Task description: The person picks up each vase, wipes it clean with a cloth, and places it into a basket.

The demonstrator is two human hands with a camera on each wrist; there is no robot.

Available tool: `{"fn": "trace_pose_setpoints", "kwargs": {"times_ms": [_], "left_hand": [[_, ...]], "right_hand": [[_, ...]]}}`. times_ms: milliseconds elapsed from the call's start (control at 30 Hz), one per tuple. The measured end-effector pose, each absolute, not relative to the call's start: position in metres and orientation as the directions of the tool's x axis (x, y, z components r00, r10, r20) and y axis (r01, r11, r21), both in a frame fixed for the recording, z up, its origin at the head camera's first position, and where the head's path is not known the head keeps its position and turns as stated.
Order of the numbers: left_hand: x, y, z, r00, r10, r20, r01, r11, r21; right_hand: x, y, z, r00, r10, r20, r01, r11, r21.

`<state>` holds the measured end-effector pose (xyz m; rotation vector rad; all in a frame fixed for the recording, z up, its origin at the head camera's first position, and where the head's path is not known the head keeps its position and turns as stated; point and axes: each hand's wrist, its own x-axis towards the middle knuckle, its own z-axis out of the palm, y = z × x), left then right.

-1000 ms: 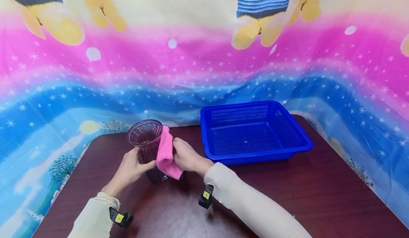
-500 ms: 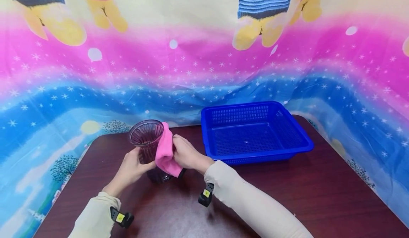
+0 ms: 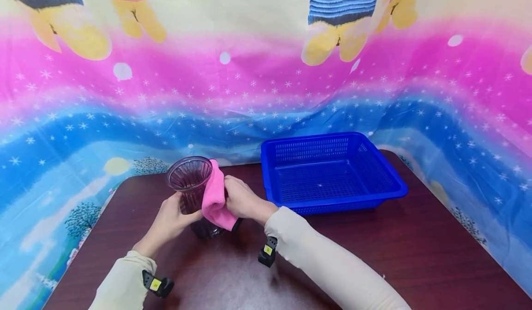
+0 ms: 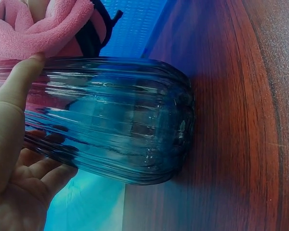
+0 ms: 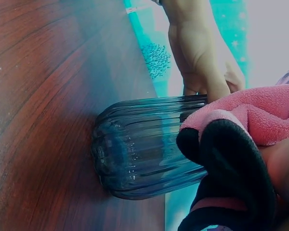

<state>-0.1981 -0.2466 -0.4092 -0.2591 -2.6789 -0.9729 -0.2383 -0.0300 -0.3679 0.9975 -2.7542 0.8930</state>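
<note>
A ribbed, purple-tinted glass vase (image 3: 189,173) with a flared rim stands upright on the table. My left hand (image 3: 172,217) grips it round the middle from the left, thumb across the near side. In the left wrist view the vase's rounded base (image 4: 159,125) meets the wood. My right hand (image 3: 245,199) holds a folded pink cloth (image 3: 214,199) against the vase's right side, just under the rim. Dark trim edges the cloth (image 5: 260,113) in the right wrist view. The cloth hides most of my right fingers and part of the vase.
A blue perforated plastic basket (image 3: 332,203) sits at the back right of the dark wooden table (image 3: 357,245). Behind the table hangs a printed curtain (image 3: 249,83) with bears and snowflakes.
The right hand and cloth have shifted slightly up along the vase since a second ago. The left hand and vase stay nearly in place.
</note>
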Motion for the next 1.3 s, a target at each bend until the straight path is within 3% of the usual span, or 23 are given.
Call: {"fn": "trace_pose_setpoints", "kwargs": {"times_ms": [1300], "left_hand": [[-0.1953, -0.2462, -0.4045, -0.96, 0.073, 0.27, 0.232, 0.748, 0.622]], "right_hand": [[-0.2417, -0.0293, -0.3677, -0.795, -0.57, 0.208, -0.588, 0.639, -0.495]]}}
